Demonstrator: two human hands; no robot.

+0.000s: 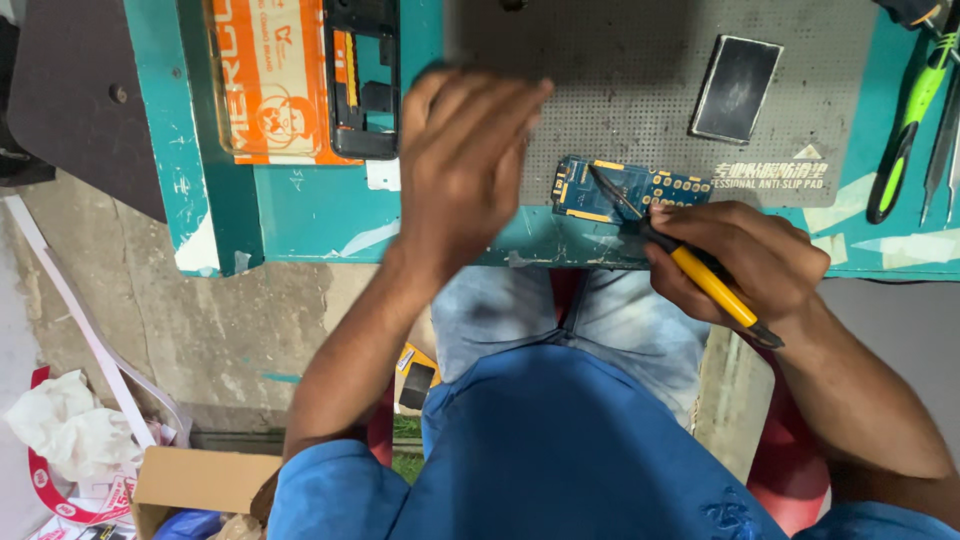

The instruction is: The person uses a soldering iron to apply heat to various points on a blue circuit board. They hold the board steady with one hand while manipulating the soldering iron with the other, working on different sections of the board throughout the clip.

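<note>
At six o'clock the person's blue shirt fills the near view. The right hand, at four o'clock, has its fingers curled tight around yellow-handled tweezers, gripped like a pen so the dark tips rest on the blue circuit board at the table's near edge. The left hand, blurred near centre, hangs above the bench with fingers loosely spread, holding nothing. The board lies half on a grey perforated mat, likely to keep it from sliding. Toward eleven o'clock lies a black phone frame beside an orange box; green-handled tools lie at two o'clock on the teal table.
</note>
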